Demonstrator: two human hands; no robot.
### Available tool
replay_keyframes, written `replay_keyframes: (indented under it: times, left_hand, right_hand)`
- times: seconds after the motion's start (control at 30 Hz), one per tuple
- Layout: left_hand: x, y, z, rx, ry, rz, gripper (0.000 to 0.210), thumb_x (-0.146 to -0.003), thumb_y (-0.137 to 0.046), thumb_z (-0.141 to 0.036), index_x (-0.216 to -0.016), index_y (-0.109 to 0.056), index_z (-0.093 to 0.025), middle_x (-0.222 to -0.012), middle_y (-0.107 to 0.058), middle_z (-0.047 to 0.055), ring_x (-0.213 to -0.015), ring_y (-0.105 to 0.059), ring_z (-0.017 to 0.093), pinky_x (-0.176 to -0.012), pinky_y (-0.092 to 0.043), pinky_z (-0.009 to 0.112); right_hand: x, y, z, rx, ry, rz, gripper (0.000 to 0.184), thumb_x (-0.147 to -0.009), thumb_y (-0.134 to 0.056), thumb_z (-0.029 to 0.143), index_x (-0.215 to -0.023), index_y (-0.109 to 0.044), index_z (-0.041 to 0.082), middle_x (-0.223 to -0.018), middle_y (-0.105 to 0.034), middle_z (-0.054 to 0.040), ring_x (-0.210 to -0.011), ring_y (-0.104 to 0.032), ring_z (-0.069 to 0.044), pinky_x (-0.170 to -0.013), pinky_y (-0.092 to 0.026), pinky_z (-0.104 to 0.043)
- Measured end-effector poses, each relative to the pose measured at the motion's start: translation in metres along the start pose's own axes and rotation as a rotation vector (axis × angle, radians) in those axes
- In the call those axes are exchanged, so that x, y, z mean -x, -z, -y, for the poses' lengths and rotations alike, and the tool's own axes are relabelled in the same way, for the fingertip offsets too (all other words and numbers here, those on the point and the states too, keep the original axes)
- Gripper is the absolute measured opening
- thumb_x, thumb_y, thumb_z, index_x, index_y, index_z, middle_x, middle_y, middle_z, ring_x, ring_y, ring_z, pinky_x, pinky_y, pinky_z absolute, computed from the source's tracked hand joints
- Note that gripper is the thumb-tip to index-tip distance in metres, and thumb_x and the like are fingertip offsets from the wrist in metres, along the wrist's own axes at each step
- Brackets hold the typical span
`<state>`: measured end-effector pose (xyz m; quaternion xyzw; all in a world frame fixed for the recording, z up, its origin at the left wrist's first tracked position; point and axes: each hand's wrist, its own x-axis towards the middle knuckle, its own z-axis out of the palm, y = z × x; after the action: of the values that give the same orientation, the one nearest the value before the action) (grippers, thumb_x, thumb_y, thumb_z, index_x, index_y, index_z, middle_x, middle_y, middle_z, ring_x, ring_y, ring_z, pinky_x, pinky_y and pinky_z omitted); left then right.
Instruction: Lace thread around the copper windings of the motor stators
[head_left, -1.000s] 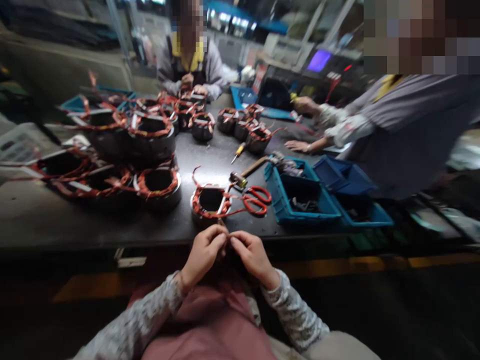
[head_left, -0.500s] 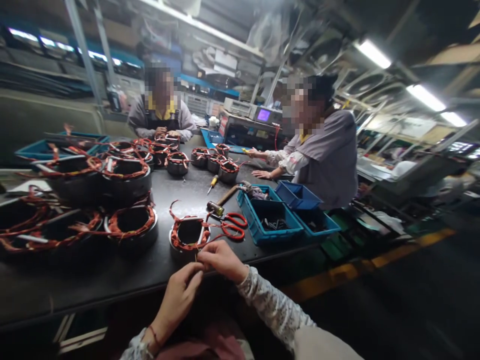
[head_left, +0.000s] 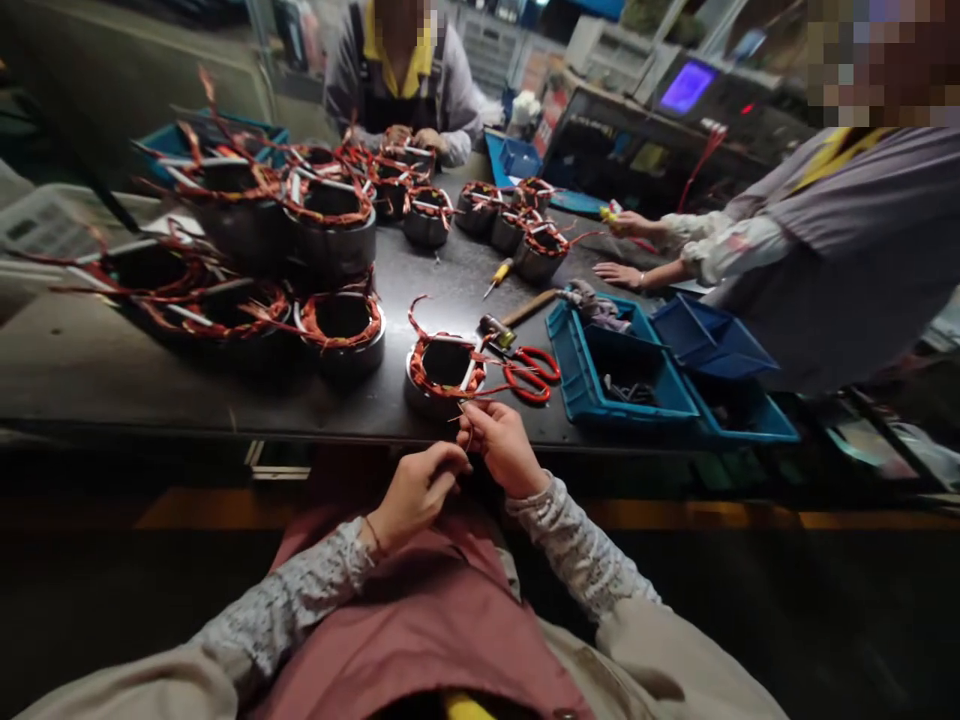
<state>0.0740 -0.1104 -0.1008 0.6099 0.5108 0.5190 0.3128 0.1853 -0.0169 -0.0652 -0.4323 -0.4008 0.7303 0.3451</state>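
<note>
My left hand (head_left: 418, 492) is closed, with thumb and fingers pinched on a thin wire (head_left: 470, 438) at the table's front edge. My right hand (head_left: 508, 447) pinches the same wire just to the right and slightly higher. Right behind my fingers stands a motor stator (head_left: 442, 400), a dark metal ring with orange-red wrapped windings and white sleeving on top. Loose leads stick up from its left side and run out to its right. Red-handled scissors (head_left: 531, 376) lie close to its right, their blades partly hidden. The wire's far ends are too fine to make out.
More stators (head_left: 341, 335) are stacked on the left of the dark table (head_left: 420, 262). A hammer (head_left: 525, 308) and a yellow-handled screwdriver (head_left: 499, 274) lie mid-table. Blue bins (head_left: 574, 385) with small metal parts stand right. Two co-workers (head_left: 840, 240) are across the table.
The view has tipped downward, so the table sits higher in the picture and my lap shows. My hands have stayed together at the table edge, still pinching the wire.
</note>
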Motion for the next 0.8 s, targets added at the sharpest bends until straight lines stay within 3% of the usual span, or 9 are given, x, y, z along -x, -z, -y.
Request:
replay_keyframes:
  times: [0.17, 0.3, 0.43, 0.5, 0.57, 0.67, 0.8]
  left_hand:
    - [-0.017, 0.016, 0.02, -0.225, -0.218, -0.311, 0.013, -0.091, -0.054, -0.019, -0.094, -0.067, -0.018, -0.092, -0.068, 0.004, -0.079, -0.065, 0.011, -0.073, -0.053, 0.02]
    - [-0.04, 0.025, 0.024, -0.332, -0.38, -0.152, 0.024, -0.095, -0.048, -0.021, -0.091, -0.072, -0.018, -0.09, -0.07, 0.004, -0.083, -0.066, 0.011, -0.077, -0.052, 0.019]
    - [-0.052, 0.032, 0.011, -0.346, -0.413, -0.078, 0.028, -0.096, -0.045, -0.021, -0.089, -0.072, -0.015, -0.091, -0.071, 0.005, -0.087, -0.067, 0.012, -0.082, -0.051, 0.02]
    - [-0.057, 0.036, 0.006, -0.326, -0.485, -0.079, 0.026, -0.094, -0.047, -0.019, -0.085, -0.071, -0.016, -0.095, -0.072, 0.006, -0.089, -0.068, 0.013, -0.08, -0.052, 0.019]
    - [-0.065, 0.038, 0.004, -0.314, -0.47, -0.031, 0.023, -0.093, -0.047, -0.017, -0.086, -0.07, -0.018, -0.109, -0.071, 0.007, -0.098, -0.068, 0.014, -0.084, -0.052, 0.019]
    - [-0.079, 0.037, 0.002, -0.184, -0.412, 0.026, 0.02, -0.092, -0.049, -0.019, -0.082, -0.066, -0.019, -0.097, -0.073, 0.005, -0.085, -0.069, 0.011, -0.075, -0.052, 0.017]
    - [-0.089, 0.033, -0.005, -0.107, -0.275, 0.047, 0.019, -0.088, -0.051, -0.024, -0.076, -0.065, -0.019, -0.073, -0.069, 0.0, -0.067, -0.064, 0.01, -0.064, -0.049, 0.017]
  right_hand:
    - [0.003, -0.005, 0.002, -0.004, 0.01, 0.02, 0.041, -0.06, -0.081, 0.042, -0.078, -0.054, 0.016, -0.058, -0.053, 0.0085, -0.035, -0.029, 0.001, -0.031, -0.02, -0.012]
    - [0.001, -0.006, 0.002, 0.065, 0.004, 0.015, 0.03, -0.069, -0.072, 0.039, -0.079, -0.053, 0.018, -0.059, -0.051, 0.0081, -0.036, -0.027, 0.0, -0.032, -0.016, -0.014]
    - [0.007, -0.007, 0.005, 0.203, 0.119, -0.037, 0.016, -0.077, -0.059, 0.034, -0.078, -0.055, 0.018, -0.059, -0.052, 0.006, -0.039, -0.031, -0.003, -0.035, -0.022, -0.018]
    - [0.011, -0.007, 0.006, 0.294, 0.25, -0.082, 0.012, -0.076, -0.06, 0.029, -0.074, -0.058, 0.017, -0.059, -0.056, 0.0033, -0.046, -0.042, -0.007, -0.043, -0.035, -0.02]
    - [0.01, -0.004, 0.004, 0.527, 0.5, -0.115, 0.011, -0.079, -0.058, 0.027, -0.075, -0.062, 0.018, -0.069, -0.064, -0.0017, -0.061, -0.055, -0.012, -0.059, -0.047, -0.024]
    - [0.006, 0.004, -0.001, 0.871, 0.847, -0.156, 0.018, -0.088, -0.049, 0.025, -0.084, -0.065, 0.018, -0.08, -0.07, -0.0058, -0.073, -0.063, -0.016, -0.071, -0.05, -0.027]
    - [0.003, 0.013, -0.007, 1.011, 1.061, -0.195, 0.02, -0.092, -0.045, 0.02, -0.088, -0.065, 0.018, -0.078, -0.07, -0.0057, -0.072, -0.065, -0.015, -0.068, -0.05, -0.024]
